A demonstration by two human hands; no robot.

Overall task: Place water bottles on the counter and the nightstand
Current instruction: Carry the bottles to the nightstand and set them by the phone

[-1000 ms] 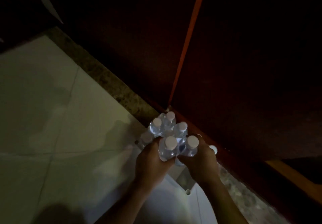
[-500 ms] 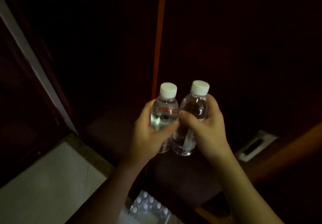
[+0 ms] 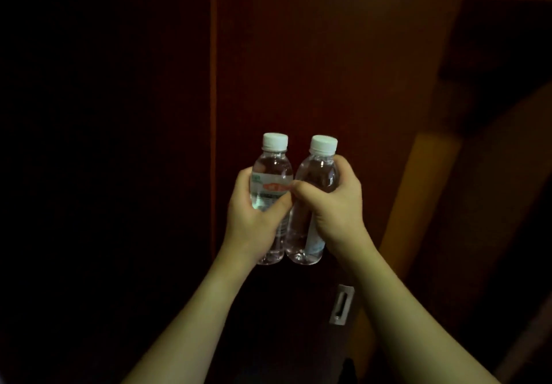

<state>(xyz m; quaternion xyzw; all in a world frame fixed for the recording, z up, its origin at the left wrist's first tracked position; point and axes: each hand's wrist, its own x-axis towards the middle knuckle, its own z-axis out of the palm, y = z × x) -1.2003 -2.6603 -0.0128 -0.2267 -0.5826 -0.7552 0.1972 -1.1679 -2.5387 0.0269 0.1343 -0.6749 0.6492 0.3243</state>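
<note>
Two small clear water bottles with white caps are held upright side by side in front of me. My left hand [image 3: 254, 219] grips the left bottle [image 3: 272, 174], which has a red and green label. My right hand [image 3: 337, 207] grips the right bottle [image 3: 316, 174], whose label faces away. The two bottles touch each other and my thumbs meet between them. No counter or nightstand shows in this dim view.
Dark red-brown wooden panels [image 3: 328, 69] fill the background, with a thin orange vertical edge [image 3: 212, 84] on the left. A metal latch plate [image 3: 342, 304] sits below the bottles. A lighter wooden edge [image 3: 418, 198] runs diagonally on the right.
Both hands lifted a bottle each out of the shrink-wrapped pack on the floor and raised them. The view has tilted up; the pack and the floor tiles are out of sight.
</note>
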